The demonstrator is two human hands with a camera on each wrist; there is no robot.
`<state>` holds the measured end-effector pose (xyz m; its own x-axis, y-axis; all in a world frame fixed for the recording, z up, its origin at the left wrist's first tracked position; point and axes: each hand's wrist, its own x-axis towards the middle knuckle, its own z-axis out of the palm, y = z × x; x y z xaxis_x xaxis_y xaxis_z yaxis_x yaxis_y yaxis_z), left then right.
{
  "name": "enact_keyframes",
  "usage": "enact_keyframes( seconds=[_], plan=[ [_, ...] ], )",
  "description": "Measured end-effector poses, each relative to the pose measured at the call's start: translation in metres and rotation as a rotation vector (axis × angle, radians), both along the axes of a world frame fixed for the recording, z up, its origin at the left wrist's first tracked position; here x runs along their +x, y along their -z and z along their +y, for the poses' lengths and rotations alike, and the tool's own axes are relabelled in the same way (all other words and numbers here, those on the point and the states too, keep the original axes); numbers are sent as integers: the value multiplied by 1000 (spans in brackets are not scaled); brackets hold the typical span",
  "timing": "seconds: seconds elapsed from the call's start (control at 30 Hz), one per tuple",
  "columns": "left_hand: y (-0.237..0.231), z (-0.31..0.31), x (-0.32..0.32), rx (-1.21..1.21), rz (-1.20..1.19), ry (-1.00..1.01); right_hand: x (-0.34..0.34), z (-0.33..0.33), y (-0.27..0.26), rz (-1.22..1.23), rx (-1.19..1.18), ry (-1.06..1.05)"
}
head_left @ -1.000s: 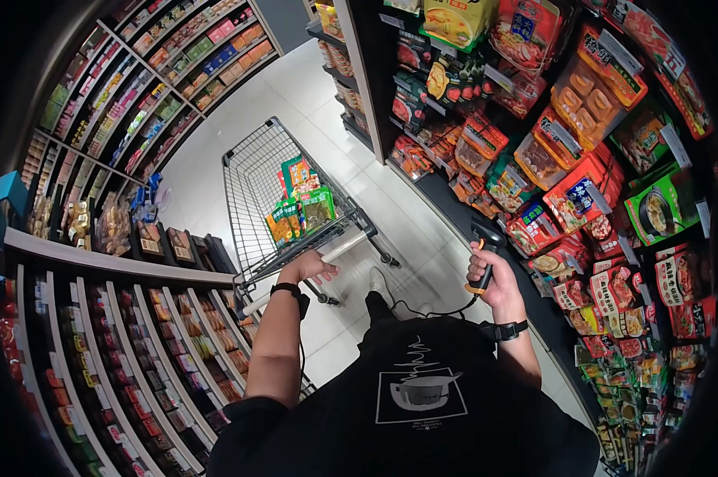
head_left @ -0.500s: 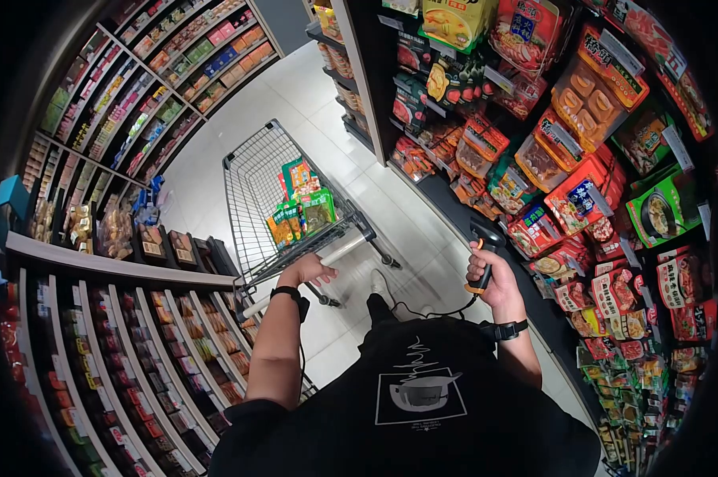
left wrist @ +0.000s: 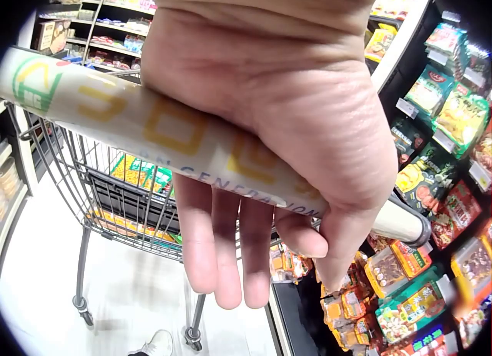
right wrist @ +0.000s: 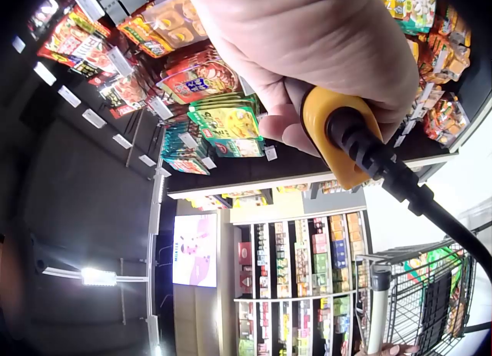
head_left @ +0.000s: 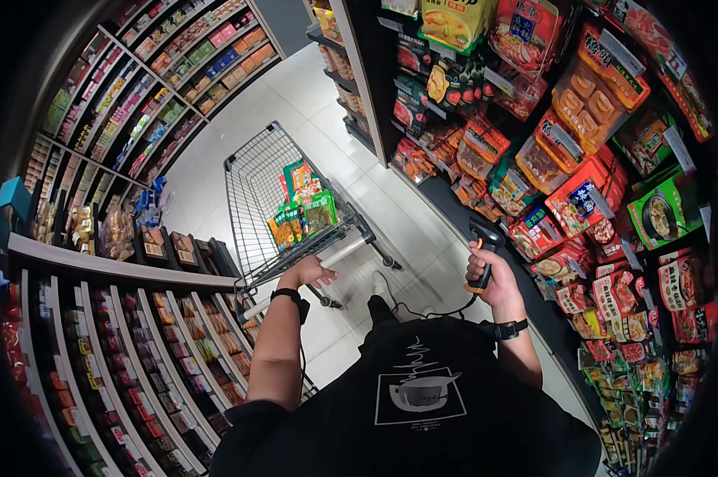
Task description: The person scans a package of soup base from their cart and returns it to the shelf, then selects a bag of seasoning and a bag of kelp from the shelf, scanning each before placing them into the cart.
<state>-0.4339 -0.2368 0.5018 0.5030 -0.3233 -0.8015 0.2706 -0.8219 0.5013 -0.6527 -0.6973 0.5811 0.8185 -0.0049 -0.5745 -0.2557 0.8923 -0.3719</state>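
My left hand [head_left: 310,273] rests on the shopping cart's handle [left wrist: 192,137], the palm against the bar and the fingers [left wrist: 227,256] hanging fairly straight past it. In my right hand [head_left: 498,277] is a handheld barcode scanner [head_left: 486,232], black with an orange-yellow base [right wrist: 338,129], the fingers curled round its grip. A black cable [right wrist: 419,198] runs from the grip's base. The wire shopping cart [head_left: 252,171] stands ahead, with several food packets [head_left: 307,211] in green, red and orange at its near end.
On the right, packaged foods [head_left: 566,191] hang from a rack close to the scanner. Shelves of small goods [head_left: 128,350] curve along the left. Pale floor tiles [head_left: 295,95] run between them, and a shelf end [head_left: 359,79] stands beyond the cart.
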Motion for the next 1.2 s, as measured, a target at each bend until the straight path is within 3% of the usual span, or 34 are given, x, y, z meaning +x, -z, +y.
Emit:
enact_keyframes(
  seconds=[0.27, 0.47, 0.57, 0.7, 1.17, 1.2],
  plan=[
    [0, -1, 2, -27, 27, -11, 0, -3, 0, 1, -10, -9],
    [1, -2, -5, 52, -95, -22, -13, -7, -6, 13, -41, -10],
    [6, -3, -5, 167, -205, 48, -22, -11, -3, 22, -39, 1],
    [-3, -12, -32, 391, -637, 226, -34, -16, 0, 21, -39, -4],
    [-21, -56, -107, 385, -703, 220, -50, -15, 7, 26, -99, -116],
    [-19, -58, -112, 372, -699, 215, -50, -12, 9, 33, -191, -143]
  ],
)
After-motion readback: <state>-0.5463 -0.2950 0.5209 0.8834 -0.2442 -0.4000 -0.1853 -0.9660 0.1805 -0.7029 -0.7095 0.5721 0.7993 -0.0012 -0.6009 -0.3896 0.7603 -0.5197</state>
